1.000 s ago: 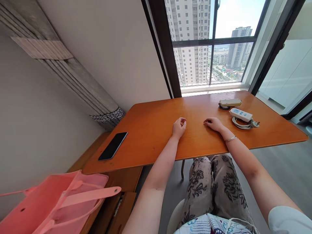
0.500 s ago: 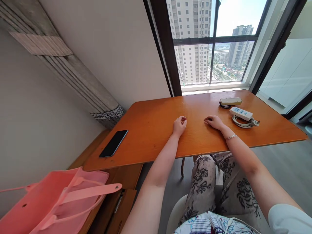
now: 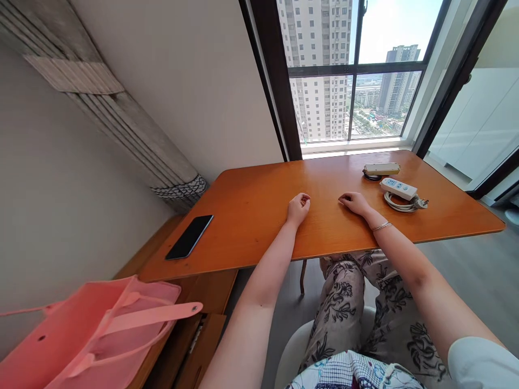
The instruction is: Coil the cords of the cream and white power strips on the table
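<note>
Orange wooden desk point(image 3: 251, 216), set against a tall window. Left hand point(image 3: 298, 207): resting on the desk near its middle, fingers curled loosely inward, grip holding nothing. Right hand point(image 3: 355, 203): resting just at 3 o'clock of the left, apart from it, fingers bent down onto the wood, grip holding nothing; thin bracelet point(image 3: 381, 226) on the wrist. White power strip point(image 3: 398, 188): on its coiled cord, near the right hand at 2 o'clock. Second, cream power strip point(image 3: 381, 169): just beyond, at 12 o'clock of the white one. Black phone point(image 3: 189, 236): flat at the desk's 9 o'clock edge. Pink bag point(image 3: 89, 329): off the desk, at 7 o'clock.
</note>
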A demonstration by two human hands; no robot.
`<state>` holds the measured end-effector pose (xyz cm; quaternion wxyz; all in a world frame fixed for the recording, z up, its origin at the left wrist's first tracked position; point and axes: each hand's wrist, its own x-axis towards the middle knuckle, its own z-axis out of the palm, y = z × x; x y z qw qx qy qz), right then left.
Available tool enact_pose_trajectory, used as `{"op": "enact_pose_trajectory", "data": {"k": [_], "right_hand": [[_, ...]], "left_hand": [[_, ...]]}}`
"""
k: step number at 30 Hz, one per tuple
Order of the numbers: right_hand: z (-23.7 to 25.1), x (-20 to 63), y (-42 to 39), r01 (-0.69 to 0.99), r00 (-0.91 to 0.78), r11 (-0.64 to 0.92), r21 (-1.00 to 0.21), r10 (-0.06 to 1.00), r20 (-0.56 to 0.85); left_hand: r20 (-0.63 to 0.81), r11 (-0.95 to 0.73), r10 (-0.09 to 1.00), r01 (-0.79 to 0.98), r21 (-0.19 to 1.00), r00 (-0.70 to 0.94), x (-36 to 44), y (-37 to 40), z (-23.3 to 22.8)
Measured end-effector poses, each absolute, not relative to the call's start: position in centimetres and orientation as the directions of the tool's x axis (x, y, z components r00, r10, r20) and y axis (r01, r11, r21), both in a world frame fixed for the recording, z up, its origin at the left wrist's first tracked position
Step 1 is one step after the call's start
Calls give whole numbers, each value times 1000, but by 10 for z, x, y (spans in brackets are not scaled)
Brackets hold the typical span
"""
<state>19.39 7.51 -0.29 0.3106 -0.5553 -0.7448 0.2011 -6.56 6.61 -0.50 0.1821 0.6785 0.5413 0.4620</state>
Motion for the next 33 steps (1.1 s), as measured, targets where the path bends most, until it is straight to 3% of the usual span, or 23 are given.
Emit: {"op": "enact_pose_trajectory", "data": {"k": [33], "right_hand": [[-16,201,75,505,-129,318,-802,947,294]], "left_hand": [[391,-312,920,535,785,-37,-66,63,-2]]}}
